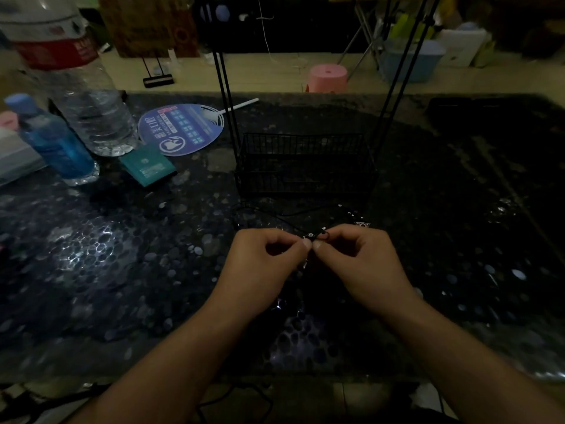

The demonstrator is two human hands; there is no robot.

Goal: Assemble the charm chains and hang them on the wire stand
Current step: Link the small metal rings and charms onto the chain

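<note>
A thin black charm chain [284, 215] lies on the dark table in front of the black wire stand [305, 166]. Its near end with a small silver ring [310, 236] is lifted between my two hands. My left hand [269, 261] pinches that end from the left with thumb and forefinger. My right hand [354, 258] pinches it from the right, fingertip to fingertip with the left. A small silver charm [362, 224] lies on the table just behind my right hand. The light is dim and the fine parts are hard to make out.
At the left stand a large clear water bottle [91, 111], a small blue bottle [58, 145], a teal box [148, 166] and a round blue fan [180, 130]. The stand's two tall black uprights [226, 87] rise out of view. A pink stool [327, 77] sits behind the table.
</note>
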